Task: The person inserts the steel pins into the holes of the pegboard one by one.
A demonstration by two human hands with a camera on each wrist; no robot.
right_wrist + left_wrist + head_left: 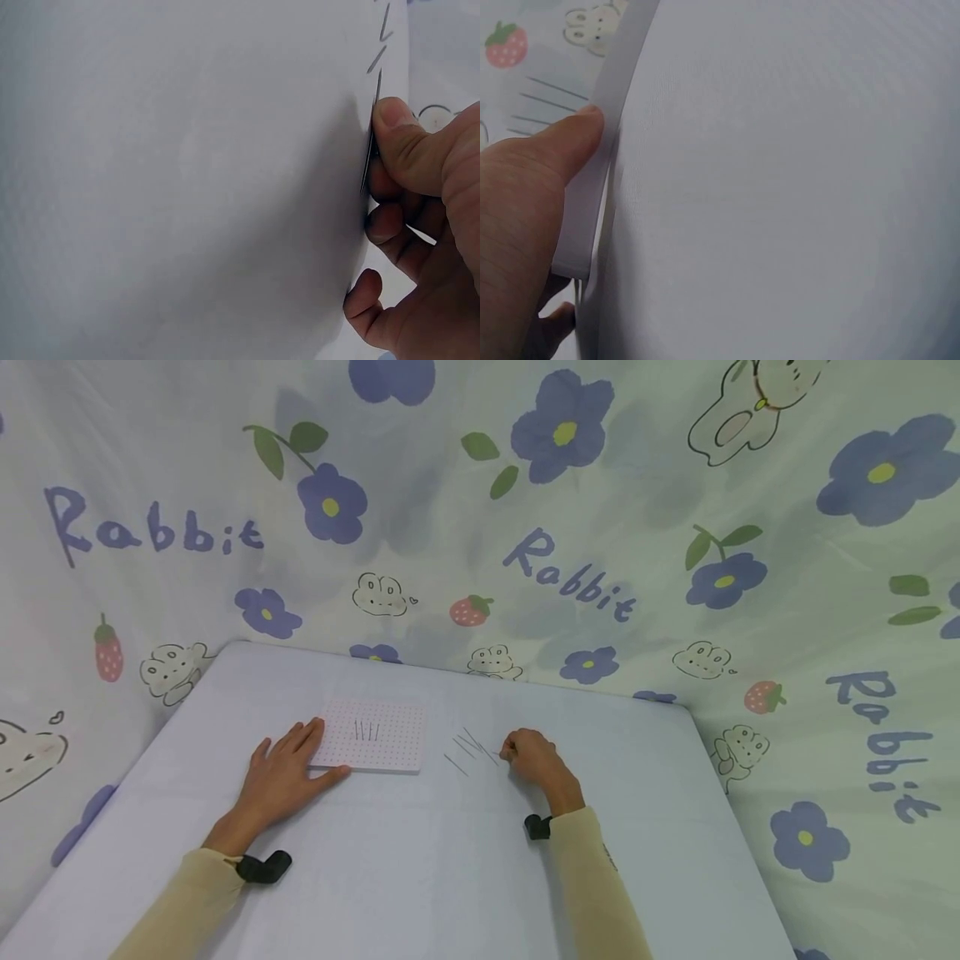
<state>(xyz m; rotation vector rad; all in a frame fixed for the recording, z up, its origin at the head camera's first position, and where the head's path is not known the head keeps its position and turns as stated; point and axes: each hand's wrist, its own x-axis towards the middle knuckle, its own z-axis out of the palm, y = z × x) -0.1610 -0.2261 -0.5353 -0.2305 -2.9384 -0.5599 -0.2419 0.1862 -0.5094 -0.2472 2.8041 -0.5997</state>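
Note:
A white board [397, 752] dotted with a grid of small holes lies on the table. Several thin dark sticks [370, 732] stand in a row on it. My left hand [281, 785] rests at the board's left side, fingers stretched over that edge and thumb along the front edge. In the left wrist view the thumb [574, 142] presses on the board's pale side [581, 225]. To the board's right, my right hand [532, 756] pinches a thin dark needle-like stick [379, 86] between thumb and forefinger, close over the table; its other fingers are curled.
Several loose thin sticks [456, 765] lie scattered between the board and my right hand. A white cloth covers the table [420, 877]. Behind and beside it hangs a curtain [435, 527] printed with flowers and rabbits.

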